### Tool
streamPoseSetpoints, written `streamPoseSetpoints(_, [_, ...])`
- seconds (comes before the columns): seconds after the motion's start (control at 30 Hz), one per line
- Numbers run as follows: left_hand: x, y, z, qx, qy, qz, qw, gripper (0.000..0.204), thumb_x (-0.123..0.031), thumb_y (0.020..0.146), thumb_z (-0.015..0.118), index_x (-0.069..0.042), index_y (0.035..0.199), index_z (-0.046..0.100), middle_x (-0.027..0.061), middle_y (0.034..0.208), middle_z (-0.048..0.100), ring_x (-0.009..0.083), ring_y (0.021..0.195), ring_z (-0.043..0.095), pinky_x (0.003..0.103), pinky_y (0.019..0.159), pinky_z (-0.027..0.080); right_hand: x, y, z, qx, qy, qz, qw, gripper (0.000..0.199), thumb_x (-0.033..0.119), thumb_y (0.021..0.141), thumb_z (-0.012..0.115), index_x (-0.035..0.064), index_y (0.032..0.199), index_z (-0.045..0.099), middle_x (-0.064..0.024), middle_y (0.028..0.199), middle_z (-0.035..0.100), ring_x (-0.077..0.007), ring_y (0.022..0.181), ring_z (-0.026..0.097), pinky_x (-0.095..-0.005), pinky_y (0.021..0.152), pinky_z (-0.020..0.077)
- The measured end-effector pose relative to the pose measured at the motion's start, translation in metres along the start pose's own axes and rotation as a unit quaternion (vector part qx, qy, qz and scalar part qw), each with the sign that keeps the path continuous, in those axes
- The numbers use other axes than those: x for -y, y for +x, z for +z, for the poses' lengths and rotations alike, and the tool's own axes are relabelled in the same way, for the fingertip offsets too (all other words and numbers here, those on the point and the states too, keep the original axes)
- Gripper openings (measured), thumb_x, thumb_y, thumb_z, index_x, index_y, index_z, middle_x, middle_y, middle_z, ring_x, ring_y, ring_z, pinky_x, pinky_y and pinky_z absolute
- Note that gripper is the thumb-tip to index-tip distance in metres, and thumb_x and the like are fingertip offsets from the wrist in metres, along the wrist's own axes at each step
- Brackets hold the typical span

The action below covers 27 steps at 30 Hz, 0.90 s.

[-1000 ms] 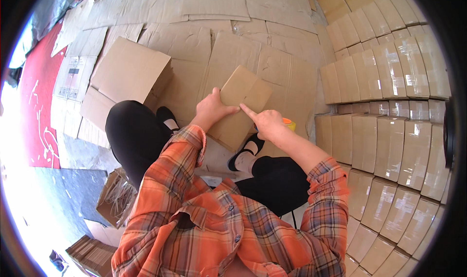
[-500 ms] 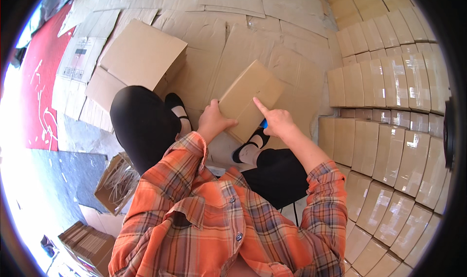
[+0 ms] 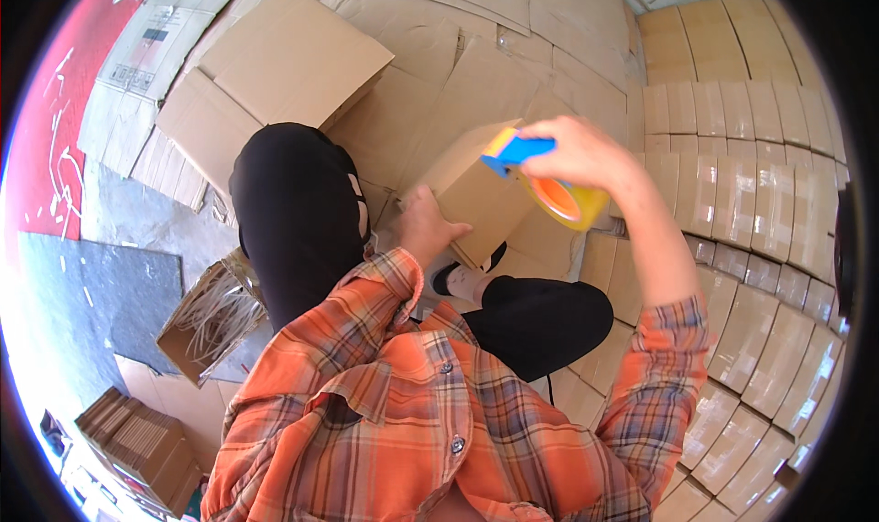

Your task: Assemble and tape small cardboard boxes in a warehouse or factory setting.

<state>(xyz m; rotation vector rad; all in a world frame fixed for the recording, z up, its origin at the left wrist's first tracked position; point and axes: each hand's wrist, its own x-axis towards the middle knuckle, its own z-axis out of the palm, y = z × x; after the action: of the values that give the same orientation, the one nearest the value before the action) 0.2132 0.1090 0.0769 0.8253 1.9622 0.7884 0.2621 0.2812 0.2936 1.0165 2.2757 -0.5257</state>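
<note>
My right hand (image 3: 579, 153) is closed around a blue and yellow tape dispenser (image 3: 518, 150) with an orange-cored roll of tape. It is held up over the far right part of a small brown cardboard box (image 3: 478, 197). That box stands tilted between my legs. My left hand (image 3: 430, 227) grips the box's near left side, thumb lying on the top face and fingers along the side. Whether tape runs from the dispenser to the box I cannot make out; the hand and dispenser are slightly blurred.
Rows of taped cartons (image 3: 732, 201) are stacked along the right. A larger cardboard box (image 3: 293, 59) stands at the far left of my knee. At the left an open carton holds white plastic strips (image 3: 218, 320), and flat cardboard (image 3: 128, 440) is piled nearer. Cardboard sheets (image 3: 476, 64) cover the floor.
My right hand has lifted off the box and moved up and right, bringing the tape dispenser into full view. My left hand still holds the box, now slightly further right and lower in view.
</note>
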Motion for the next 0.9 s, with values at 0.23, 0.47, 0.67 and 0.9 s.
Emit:
streamPoseSetpoints(0.23, [-0.002, -0.001, 0.002, 0.012, -0.001, -0.010, 1.000, 0.066, -0.031, 0.054, 0.085, -0.001, 0.098, 0.046, 0.0178, 0.101, 0.053, 0.0331, 0.097, 0.054, 0.040, 0.077, 0.049, 0.089, 0.129, 0.016, 0.216, -0.105, 0.038, 0.970, 0.038, 0.032, 0.062, 0.067, 0.0070, 0.090, 0.069, -0.0113, 0.094, 0.067, -0.0247, 0.077, 0.063, -0.0349, 0.068, 0.0499])
streamPoseSetpoints(0.47, [0.005, 0.002, 0.003, -0.009, -0.015, 0.029, 0.999, 0.073, -0.034, 0.056, 0.084, 0.001, 0.103, 0.042, 0.0185, 0.107, 0.044, 0.0351, 0.097, 0.052, 0.041, 0.077, 0.048, 0.109, 0.203, 0.058, 0.392, -0.126, 0.108, 0.905, 0.025, 0.030, 0.069, 0.066, 0.0104, 0.083, 0.070, -0.0078, 0.090, 0.067, -0.0219, 0.074, 0.062, -0.0357, 0.068, 0.0492])
streamPoseSetpoints(0.67, [0.002, 0.001, 0.004, 0.002, -0.026, 0.030, 0.999, 0.068, -0.031, 0.056, 0.084, -0.002, 0.101, 0.042, 0.0162, 0.105, 0.044, 0.0328, 0.101, 0.049, 0.039, 0.077, 0.049, 0.094, 0.232, 0.100, 0.456, -0.110, 0.073, 0.880, 0.020, 0.030, 0.075, 0.064, 0.0110, 0.082, 0.066, -0.0059, 0.087, 0.067, -0.0192, 0.074, 0.062, -0.0360, 0.070, 0.0484])
streamPoseSetpoints(0.9, [0.002, -0.003, 0.006, 0.051, -0.001, 0.038, 0.998, 0.068, -0.031, 0.056, 0.084, -0.004, 0.101, 0.041, 0.0142, 0.105, 0.044, 0.0323, 0.101, 0.049, 0.042, 0.075, 0.049, 0.063, 0.240, 0.114, 0.564, -0.051, 0.175, 0.806, 0.023, 0.033, 0.076, 0.064, 0.0105, 0.081, 0.065, -0.0049, 0.086, 0.067, -0.0182, 0.073, 0.062, -0.0341, 0.071, 0.0488])
